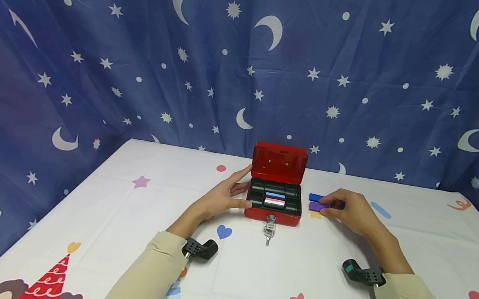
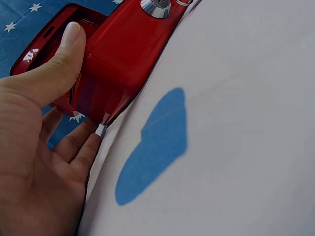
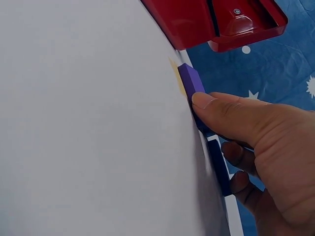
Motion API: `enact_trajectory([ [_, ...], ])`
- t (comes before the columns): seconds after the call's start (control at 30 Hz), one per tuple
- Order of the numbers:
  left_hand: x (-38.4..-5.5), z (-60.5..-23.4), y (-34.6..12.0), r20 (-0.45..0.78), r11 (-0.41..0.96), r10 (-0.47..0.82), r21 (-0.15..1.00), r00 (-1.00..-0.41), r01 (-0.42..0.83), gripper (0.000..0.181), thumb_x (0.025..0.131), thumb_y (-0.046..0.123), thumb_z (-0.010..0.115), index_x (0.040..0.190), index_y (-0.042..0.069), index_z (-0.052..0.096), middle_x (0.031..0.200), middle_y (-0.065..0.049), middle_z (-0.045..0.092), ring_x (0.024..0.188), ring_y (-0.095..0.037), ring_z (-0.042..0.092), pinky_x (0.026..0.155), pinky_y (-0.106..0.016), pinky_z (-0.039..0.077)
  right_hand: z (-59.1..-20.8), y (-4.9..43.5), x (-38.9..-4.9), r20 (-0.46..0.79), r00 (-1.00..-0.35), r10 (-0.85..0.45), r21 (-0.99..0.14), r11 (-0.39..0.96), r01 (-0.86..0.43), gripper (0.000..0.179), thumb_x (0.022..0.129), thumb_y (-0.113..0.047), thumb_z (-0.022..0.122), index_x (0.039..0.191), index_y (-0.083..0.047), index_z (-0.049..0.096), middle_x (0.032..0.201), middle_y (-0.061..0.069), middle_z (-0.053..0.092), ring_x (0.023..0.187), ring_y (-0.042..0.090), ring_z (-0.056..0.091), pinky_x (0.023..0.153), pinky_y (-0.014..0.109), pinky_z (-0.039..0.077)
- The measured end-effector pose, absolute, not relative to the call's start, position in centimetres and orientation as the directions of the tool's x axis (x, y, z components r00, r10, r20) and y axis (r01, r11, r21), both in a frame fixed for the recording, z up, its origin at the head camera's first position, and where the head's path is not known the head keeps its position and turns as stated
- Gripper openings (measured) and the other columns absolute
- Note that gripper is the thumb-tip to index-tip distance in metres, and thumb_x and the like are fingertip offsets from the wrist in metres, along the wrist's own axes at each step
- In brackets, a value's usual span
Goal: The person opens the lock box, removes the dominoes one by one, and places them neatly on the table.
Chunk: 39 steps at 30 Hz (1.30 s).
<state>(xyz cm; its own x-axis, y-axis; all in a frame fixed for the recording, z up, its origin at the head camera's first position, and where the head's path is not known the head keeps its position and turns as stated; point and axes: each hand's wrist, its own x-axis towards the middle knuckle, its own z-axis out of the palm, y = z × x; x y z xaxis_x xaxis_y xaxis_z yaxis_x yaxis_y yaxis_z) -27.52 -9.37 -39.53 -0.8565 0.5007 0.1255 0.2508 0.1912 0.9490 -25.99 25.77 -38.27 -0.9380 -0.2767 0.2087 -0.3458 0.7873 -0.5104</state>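
A red cash box stands with its lid raised. Inside its black tray lie a blue bar and a pink-and-white bar. My left hand touches the box's left side, thumb near the front corner and fingers extended toward the lid. In the left wrist view the thumb lies against the red wall. To the box's right, my right hand pinches a purple bar-shaped block at table level. A blue bar-shaped block lies just behind it, partly hidden by the fingers.
Keys hang from the lock at the box's front. A white cloth with printed shapes covers the table. Close behind the box hangs a blue curtain with moons and stars.
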Motion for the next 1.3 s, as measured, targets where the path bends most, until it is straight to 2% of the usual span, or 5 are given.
enact_trajectory([
  [0.23, -27.54, -39.60, -9.46, 0.136, 0.189, 0.509, 0.945, -0.850, 0.265, 0.097, 0.079, 0.010, 0.078, 0.152, 0.037, 0.021, 0.157, -0.006, 0.020, 0.133, -0.020, 0.040, 0.107, -0.033, 0.035, -38.46, 25.82, -26.06, 0.219, -0.934, -0.282, -0.499, 0.790, -0.355, 0.021, 0.078, -0.015, 0.079, 0.099, -0.009, 0.076, 0.080, 0.000, 0.059, 0.075, 0.020, 0.048, 0.064, 0.032, 0.040],
  [0.73, -27.39, -39.47, -9.44, 0.134, 0.186, 0.505, 0.948, -0.853, 0.259, 0.096, 0.079, 0.009, 0.078, 0.152, 0.037, 0.022, 0.157, -0.002, 0.021, 0.133, -0.018, 0.041, 0.106, -0.031, 0.035, -38.40, 25.78, -26.03, 0.220, -0.934, -0.283, -0.506, 0.785, -0.357, 0.020, 0.078, -0.016, 0.079, 0.097, -0.009, 0.077, 0.083, 0.000, 0.060, 0.076, 0.020, 0.049, 0.064, 0.032, 0.040],
  [0.87, -27.42, -39.54, -9.47, 0.141, 0.188, 0.505, 0.945, -0.851, 0.268, 0.097, 0.078, 0.009, 0.078, 0.152, 0.037, 0.021, 0.157, -0.005, 0.021, 0.133, -0.020, 0.040, 0.107, -0.033, 0.035, -38.37, 25.78, -26.05, 0.213, -0.935, -0.282, -0.500, 0.791, -0.352, 0.020, 0.078, -0.016, 0.079, 0.097, -0.009, 0.077, 0.082, 0.000, 0.060, 0.075, 0.020, 0.049, 0.063, 0.032, 0.040],
  [1.13, -27.42, -39.56, -9.43, 0.136, 0.191, 0.500, 0.946, -0.855, 0.262, 0.097, 0.078, 0.010, 0.078, 0.151, 0.040, 0.022, 0.156, 0.000, 0.023, 0.133, -0.019, 0.041, 0.107, -0.033, 0.035, -38.40, 25.81, -26.11, 0.215, -0.935, -0.281, -0.498, 0.793, -0.352, 0.020, 0.078, -0.016, 0.080, 0.097, -0.009, 0.077, 0.082, -0.001, 0.061, 0.075, 0.020, 0.049, 0.064, 0.032, 0.040],
  [1.3, -27.52, -39.66, -9.47, 0.145, 0.179, 0.510, 0.946, -0.848, 0.270, 0.097, 0.079, 0.009, 0.078, 0.151, 0.039, 0.021, 0.157, -0.003, 0.021, 0.134, -0.022, 0.039, 0.108, -0.037, 0.034, -38.42, 25.82, -26.13, 0.217, -0.935, -0.282, -0.502, 0.789, -0.355, 0.020, 0.078, -0.016, 0.080, 0.096, -0.009, 0.078, 0.084, 0.000, 0.063, 0.076, 0.020, 0.050, 0.065, 0.032, 0.041],
])
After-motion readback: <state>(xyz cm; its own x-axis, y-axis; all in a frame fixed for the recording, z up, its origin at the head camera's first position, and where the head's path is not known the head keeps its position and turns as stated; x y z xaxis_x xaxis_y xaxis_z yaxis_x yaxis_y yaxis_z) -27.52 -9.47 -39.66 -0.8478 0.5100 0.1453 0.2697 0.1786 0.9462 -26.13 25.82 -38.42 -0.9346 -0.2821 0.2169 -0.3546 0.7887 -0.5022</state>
